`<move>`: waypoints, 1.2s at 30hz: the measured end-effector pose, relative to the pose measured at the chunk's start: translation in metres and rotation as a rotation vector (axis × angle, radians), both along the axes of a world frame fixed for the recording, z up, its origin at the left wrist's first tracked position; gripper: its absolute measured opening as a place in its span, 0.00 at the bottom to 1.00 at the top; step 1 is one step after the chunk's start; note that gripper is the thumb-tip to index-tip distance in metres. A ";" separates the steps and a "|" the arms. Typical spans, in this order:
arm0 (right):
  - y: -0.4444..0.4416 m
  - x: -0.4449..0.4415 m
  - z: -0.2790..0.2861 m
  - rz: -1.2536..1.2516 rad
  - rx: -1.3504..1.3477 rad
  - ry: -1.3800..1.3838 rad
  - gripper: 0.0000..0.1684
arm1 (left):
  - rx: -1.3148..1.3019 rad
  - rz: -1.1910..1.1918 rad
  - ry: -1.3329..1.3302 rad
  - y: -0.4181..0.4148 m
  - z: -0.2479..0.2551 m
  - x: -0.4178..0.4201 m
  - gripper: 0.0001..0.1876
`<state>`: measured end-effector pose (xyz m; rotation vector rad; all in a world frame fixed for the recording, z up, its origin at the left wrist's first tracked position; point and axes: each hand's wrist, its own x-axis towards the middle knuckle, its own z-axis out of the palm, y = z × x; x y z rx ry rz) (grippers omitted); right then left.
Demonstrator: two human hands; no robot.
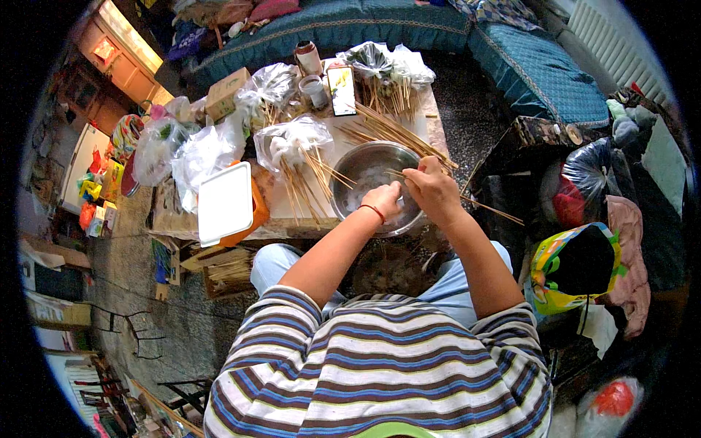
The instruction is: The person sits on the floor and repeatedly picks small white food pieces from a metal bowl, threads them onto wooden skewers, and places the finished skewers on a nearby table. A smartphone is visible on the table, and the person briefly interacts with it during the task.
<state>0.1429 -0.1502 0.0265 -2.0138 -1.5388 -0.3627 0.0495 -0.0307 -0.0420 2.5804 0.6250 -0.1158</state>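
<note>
A stainless steel bowl [340, 192] stands at the table's front edge, with whitish, wet-looking pieces [366, 178] inside. My left hand [384, 200], with a red cord at its wrist, reaches over the bowl with curled fingers; what lies within them is hidden. At the bowl's right rim my right hand [437, 189] grips thin bamboo skewers [495, 212], their tips pointing left over the bowl and their other ends sticking out rightward. A loose bundle of bamboo skewers [402, 130] lies behind the bowl. To its left, a clear plastic bag [293, 139] covers the heads of several skewers.
More bagged skewers [394, 98] lie at the back, near a propped phone [342, 90], a jar [313, 90] and a cardboard box [227, 93]. A white-lidded orange tub [225, 203] stands front left. A yellow-green bag [575, 268] sits open to my right.
</note>
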 end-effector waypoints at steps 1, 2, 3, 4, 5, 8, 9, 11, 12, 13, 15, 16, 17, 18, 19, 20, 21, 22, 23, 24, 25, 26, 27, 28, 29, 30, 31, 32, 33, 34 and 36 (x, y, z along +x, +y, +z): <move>0.000 0.002 -0.002 -0.008 0.015 0.004 0.07 | -0.074 0.042 -0.057 0.003 0.006 -0.003 0.18; -0.001 0.003 -0.004 -0.016 0.030 0.008 0.07 | -0.249 0.071 -0.190 0.009 0.002 -0.006 0.22; -0.002 0.003 -0.002 -0.018 0.031 0.023 0.07 | -0.488 0.149 -0.318 0.012 0.000 -0.009 0.24; -0.003 0.003 0.000 -0.020 0.031 0.038 0.07 | -0.711 0.219 -0.380 0.016 -0.002 -0.012 0.24; -0.004 0.003 0.002 -0.023 0.032 0.053 0.07 | -0.934 0.290 -0.441 0.020 -0.003 -0.015 0.23; -0.004 0.003 0.002 -0.004 0.026 0.075 0.07 | -0.630 0.225 -0.455 0.022 -0.020 -0.019 0.24; -0.005 0.002 0.002 -0.009 0.028 0.078 0.07 | -0.377 0.144 -0.428 0.020 -0.026 -0.020 0.24; -0.007 0.001 0.004 -0.018 0.034 0.085 0.07 | -0.155 0.082 -0.445 0.017 -0.036 -0.020 0.18; -0.007 0.005 0.001 -0.024 0.053 0.052 0.07 | -0.096 0.059 -0.446 0.013 -0.031 -0.018 0.16; -0.009 0.006 0.000 -0.031 0.051 0.048 0.07 | -0.037 0.037 -0.448 0.010 -0.027 -0.016 0.15; -0.011 0.008 0.001 -0.037 0.051 0.037 0.07 | -0.080 0.010 -0.328 0.006 -0.022 -0.011 0.11; -0.011 0.008 0.002 -0.034 0.043 0.039 0.07 | -0.085 -0.015 -0.248 0.005 -0.017 -0.008 0.10; -0.012 0.008 0.002 -0.031 0.036 0.041 0.07 | -0.091 -0.039 -0.167 0.003 -0.013 -0.005 0.10; -0.013 0.007 0.002 -0.030 0.030 0.043 0.07 | -0.023 -0.065 -0.121 0.002 -0.011 -0.003 0.10; -0.014 0.006 0.002 -0.029 0.024 0.046 0.07 | 0.018 -0.108 -0.059 0.001 -0.010 -0.001 0.10; -0.013 0.007 0.002 -0.029 0.031 0.033 0.07 | 0.060 -0.151 0.002 0.001 -0.008 0.001 0.10; -0.011 0.007 -0.001 -0.030 0.039 0.022 0.06 | 0.102 -0.194 0.066 0.001 -0.008 0.002 0.10; -0.010 0.007 -0.003 -0.031 0.048 0.012 0.05 | 0.143 -0.187 0.115 0.002 -0.009 0.003 0.12; -0.010 0.007 -0.003 -0.025 0.049 0.012 0.05 | 0.132 -0.134 0.133 0.000 -0.009 0.004 0.12; -0.010 0.007 -0.004 -0.023 0.052 0.015 0.05 | 0.123 -0.085 0.153 -0.003 -0.008 0.004 0.13; -0.010 0.008 -0.006 -0.020 0.054 0.018 0.05 | 0.113 -0.034 0.174 -0.006 -0.006 0.005 0.14; -0.010 0.008 -0.009 -0.027 0.056 0.017 0.05 | 0.122 -0.033 0.162 -0.010 -0.005 0.005 0.15; -0.009 0.008 -0.011 -0.031 0.057 0.012 0.04 | 0.131 -0.030 0.148 -0.013 -0.002 0.006 0.16; -0.009 0.009 -0.012 -0.035 0.059 0.008 0.04 | 0.139 -0.026 0.133 -0.015 0.002 0.008 0.17; -0.009 0.009 -0.012 -0.037 0.061 0.004 0.04 | 0.122 -0.012 0.178 -0.016 0.006 0.010 0.17; -0.010 0.008 -0.012 -0.038 0.060 -0.001 0.04 | 0.102 0.002 0.223 -0.019 0.013 0.014 0.17; -0.010 0.008 -0.011 -0.041 0.059 -0.006 0.03 | 0.081 0.016 0.267 -0.020 0.018 0.017 0.18; -0.010 0.009 -0.010 -0.039 0.060 0.002 0.04 | 0.083 0.030 0.281 -0.021 0.022 0.020 0.20; -0.010 0.008 -0.009 -0.037 0.062 0.012 0.04 | 0.079 0.046 0.299 -0.022 0.023 0.022 0.21; -0.010 0.008 -0.009 -0.036 0.064 0.021 0.04 | 0.075 0.061 0.317 -0.024 0.024 0.024 0.21; -0.013 0.008 -0.005 -0.020 0.036 0.044 0.06 | 0.070 0.082 0.340 -0.027 0.023 0.026 0.21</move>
